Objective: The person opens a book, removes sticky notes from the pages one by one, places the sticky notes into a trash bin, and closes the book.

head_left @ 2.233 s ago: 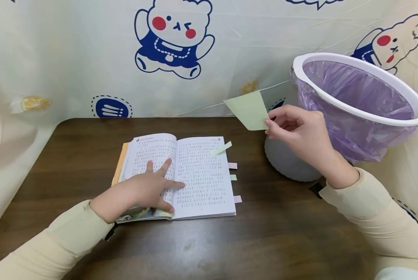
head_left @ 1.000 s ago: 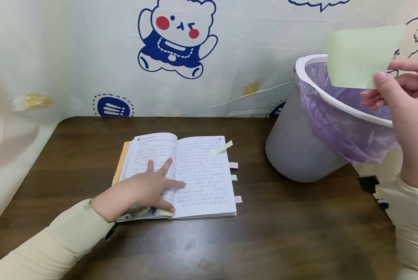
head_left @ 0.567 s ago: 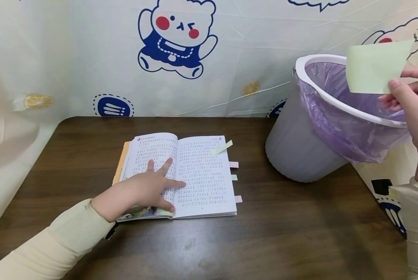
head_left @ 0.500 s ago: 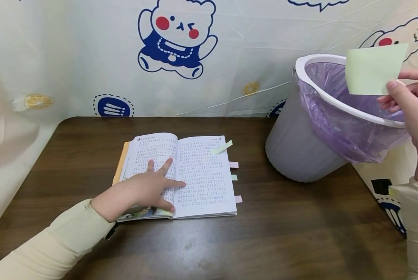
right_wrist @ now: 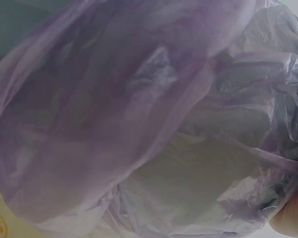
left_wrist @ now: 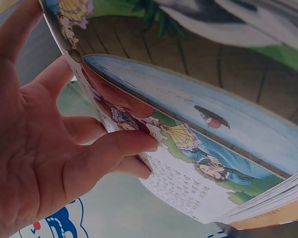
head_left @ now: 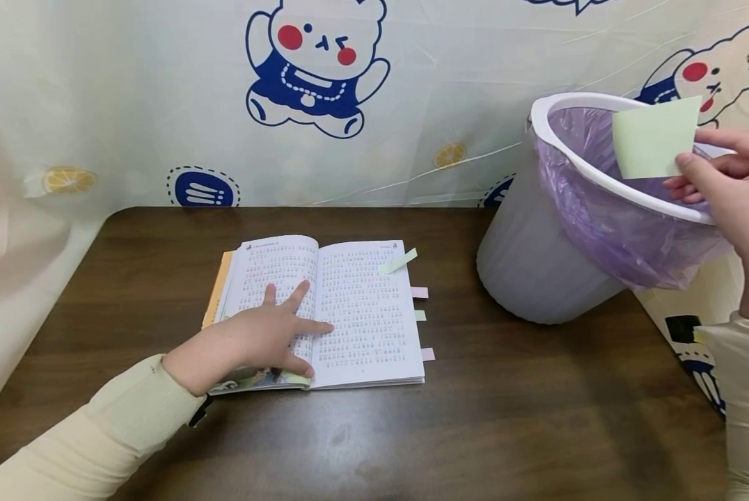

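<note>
On the dark, wood-grained table (head_left: 506,417), nearest the viewer at about 7 o'clock, the left hand (head_left: 255,341) lies flat with straight, spread fingers pressing the left page of an open book (head_left: 349,313); the left wrist view shows the same fingers under its glossy, illustrated cover, the thumb along the edge. The pages are densely printed, and small pastel tabs (head_left: 420,315) stick out of the right edge, with a pale green strip (head_left: 398,261) lying slanted near the top corner. Farther off, at 2 o'clock, a tilted grey bin (head_left: 531,257) with a smooth white rim stands on the table's back right part, lined with a thin, crinkled purple bag (head_left: 606,216); nothing lies between book and bin. At 3 o'clock the right hand (head_left: 725,188) pinches a pale green sticky note (head_left: 653,138) by its lower right corner between thumb and fingers. The note is a flat, matte, roughly square sheet held upright over the bin's open mouth. Behind everything hangs a cream sheet printed with cartoon bears (head_left: 314,66).
</note>
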A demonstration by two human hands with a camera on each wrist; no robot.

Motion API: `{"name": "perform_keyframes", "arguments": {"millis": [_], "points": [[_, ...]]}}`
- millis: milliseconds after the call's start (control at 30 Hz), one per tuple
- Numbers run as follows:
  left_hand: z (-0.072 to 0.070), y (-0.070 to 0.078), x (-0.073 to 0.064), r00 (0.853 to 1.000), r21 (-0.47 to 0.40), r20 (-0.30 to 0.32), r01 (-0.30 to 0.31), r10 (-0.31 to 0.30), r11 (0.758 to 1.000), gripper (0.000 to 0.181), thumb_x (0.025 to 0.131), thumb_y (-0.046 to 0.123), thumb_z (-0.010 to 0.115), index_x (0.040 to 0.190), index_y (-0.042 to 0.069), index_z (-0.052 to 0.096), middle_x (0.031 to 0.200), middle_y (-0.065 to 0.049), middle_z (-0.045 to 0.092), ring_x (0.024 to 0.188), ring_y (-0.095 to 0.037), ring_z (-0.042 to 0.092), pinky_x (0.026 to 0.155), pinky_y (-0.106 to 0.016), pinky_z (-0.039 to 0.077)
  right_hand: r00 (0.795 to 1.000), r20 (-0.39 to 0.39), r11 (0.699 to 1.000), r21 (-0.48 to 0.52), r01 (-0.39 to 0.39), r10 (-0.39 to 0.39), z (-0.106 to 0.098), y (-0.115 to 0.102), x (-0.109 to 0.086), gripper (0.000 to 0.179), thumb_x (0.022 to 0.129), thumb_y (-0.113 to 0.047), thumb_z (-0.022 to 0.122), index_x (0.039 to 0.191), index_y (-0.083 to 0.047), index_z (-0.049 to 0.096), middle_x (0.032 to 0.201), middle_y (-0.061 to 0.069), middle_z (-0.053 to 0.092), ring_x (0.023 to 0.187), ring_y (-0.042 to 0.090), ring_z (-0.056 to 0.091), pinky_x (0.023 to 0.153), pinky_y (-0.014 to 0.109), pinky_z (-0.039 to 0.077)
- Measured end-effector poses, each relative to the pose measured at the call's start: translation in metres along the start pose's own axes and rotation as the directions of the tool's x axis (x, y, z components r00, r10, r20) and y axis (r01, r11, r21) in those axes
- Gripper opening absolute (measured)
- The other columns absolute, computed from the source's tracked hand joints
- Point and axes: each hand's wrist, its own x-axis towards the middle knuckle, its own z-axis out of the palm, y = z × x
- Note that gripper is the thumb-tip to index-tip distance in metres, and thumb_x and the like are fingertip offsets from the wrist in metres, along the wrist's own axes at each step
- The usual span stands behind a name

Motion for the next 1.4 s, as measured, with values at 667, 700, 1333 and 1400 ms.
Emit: {"name": "perform_keyframes", "arguments": {"millis": [667,700,1333,1400], "points": [[-0.001,0.001,0.000,1.000,0.008,-0.005,-0.007,0.007,1.000,0.072,0.080,0.052,0.084,0.144,0.028,0.062,0.164,-0.034,0.012,0.130,-0.080,0.013,0.087,-0.073,0.047,0.989,0.148,0.996,-0.091,0.013,0.001,-0.004,-0.001,0.002,0.049,0.097,0.004,0.062,0.087,-0.043,0.073,0.059,-0.017,0.066,0.049,-0.004,0.058,0.051,0.008,0.045],[-0.001,0.001,0.000,1.000,0.009,-0.004,-0.007,0.007,1.000,0.072,0.080,0.052,0.084,0.144,0.028,0.062,0.164,-0.034,0.012,0.130,-0.080,0.013,0.087,-0.073,0.047,0.989,0.145,0.996,-0.087,0.013,0.000,-0.004,-0.002,0.002,0.049,0.097,0.004,0.062,0.087,-0.042,0.074,0.059,-0.017,0.066,0.049,-0.004,0.058,0.051,0.008,0.045],[-0.002,0.001,-0.001,1.000,0.004,-0.003,0.003,-0.003,1.000,0.072,0.080,0.051,0.085,0.144,0.028,0.062,0.164,-0.034,0.011,0.131,-0.079,0.012,0.088,-0.075,0.046,0.981,-0.114,0.987,-0.009,0.160,-0.160,0.014,-0.033,-0.019,0.021,0.097,-0.001,0.064,0.102,-0.013,0.080,0.061,-0.014,0.067,0.049,-0.002,0.059,0.055,0.008,0.046],[-0.002,0.002,-0.002,1.000,-0.002,-0.004,0.003,-0.003,1.000,0.072,0.080,0.050,0.085,0.144,0.028,0.062,0.164,-0.034,0.011,0.131,-0.079,0.012,0.087,-0.075,0.046,0.972,-0.125,0.980,-0.014,0.198,-0.198,0.018,-0.038,-0.025,0.018,0.097,-0.002,0.064,0.106,-0.005,0.079,0.063,-0.014,0.068,0.051,-0.002,0.059,0.056,0.008,0.046]]}}
